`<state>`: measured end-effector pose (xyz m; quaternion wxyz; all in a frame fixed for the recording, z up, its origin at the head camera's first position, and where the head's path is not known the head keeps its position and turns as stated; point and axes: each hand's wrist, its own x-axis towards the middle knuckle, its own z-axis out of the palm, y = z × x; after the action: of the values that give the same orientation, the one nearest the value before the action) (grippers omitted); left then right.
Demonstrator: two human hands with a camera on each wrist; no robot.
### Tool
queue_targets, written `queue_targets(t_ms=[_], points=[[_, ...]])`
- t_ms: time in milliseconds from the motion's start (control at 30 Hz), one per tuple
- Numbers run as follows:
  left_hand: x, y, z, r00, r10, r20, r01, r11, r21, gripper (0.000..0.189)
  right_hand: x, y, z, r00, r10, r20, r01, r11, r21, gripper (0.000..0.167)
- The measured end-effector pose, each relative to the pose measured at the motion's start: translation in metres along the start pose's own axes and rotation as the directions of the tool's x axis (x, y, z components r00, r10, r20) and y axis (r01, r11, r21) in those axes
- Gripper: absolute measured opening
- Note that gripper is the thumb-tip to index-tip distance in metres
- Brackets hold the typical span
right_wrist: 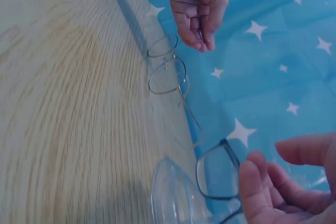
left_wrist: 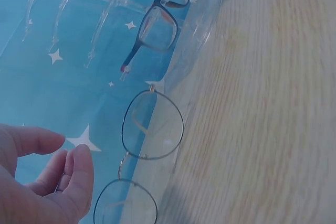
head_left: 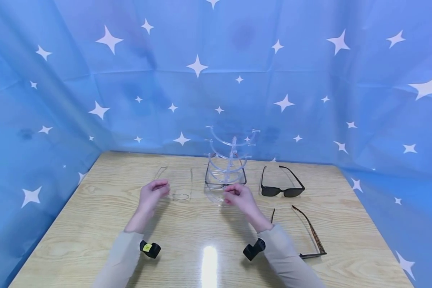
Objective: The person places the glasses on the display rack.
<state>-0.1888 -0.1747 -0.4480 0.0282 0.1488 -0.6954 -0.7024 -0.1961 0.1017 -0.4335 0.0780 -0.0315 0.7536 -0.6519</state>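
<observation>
My left hand (head_left: pixel 153 196) hovers beside round wire-rimmed glasses (head_left: pixel 180 196) on the table. In the left wrist view its thumb and fingertips stand apart, with nothing between them; the round glasses (left_wrist: pixel 152 124) lie to their right. My right hand (head_left: pixel 239 198) is in front of the clear display stand (head_left: pixel 234 144), close to dark-framed glasses (head_left: pixel 245 176) on its lowest tier. The right wrist view shows a gap between thumb and fingers, and the dark-framed glasses (right_wrist: pixel 218 198) just beside the fingertips. Whether those fingertips touch the frame, I cannot tell.
Black sunglasses (head_left: pixel 283 193) lie right of the stand, temples pointing back. Nearer me, tortoiseshell-templed glasses (head_left: pixel 315 234) are partly hidden by my right forearm. Several upper tiers of the stand bear no glasses. A blue star-patterned cloth (head_left: pixel 237 92) hangs behind the wooden table (head_left: pixel 75 224).
</observation>
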Motion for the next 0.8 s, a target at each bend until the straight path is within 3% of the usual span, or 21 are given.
queue_targets(t_ms=[500,800], points=[[-0.005,-0.004,-0.027,0.999,-0.002,-0.037,0.001,1.0,-0.028,0.036,0.006,-0.001,0.029,0.997,-0.008,0.079,0.007,1.0,0.007,0.019],[-0.002,-0.008,-0.051,0.997,-0.013,-0.076,0.014,1.0,0.012,0.037,0.01,0.001,0.045,0.988,-0.013,0.152,0.007,0.999,0.035,0.029]])
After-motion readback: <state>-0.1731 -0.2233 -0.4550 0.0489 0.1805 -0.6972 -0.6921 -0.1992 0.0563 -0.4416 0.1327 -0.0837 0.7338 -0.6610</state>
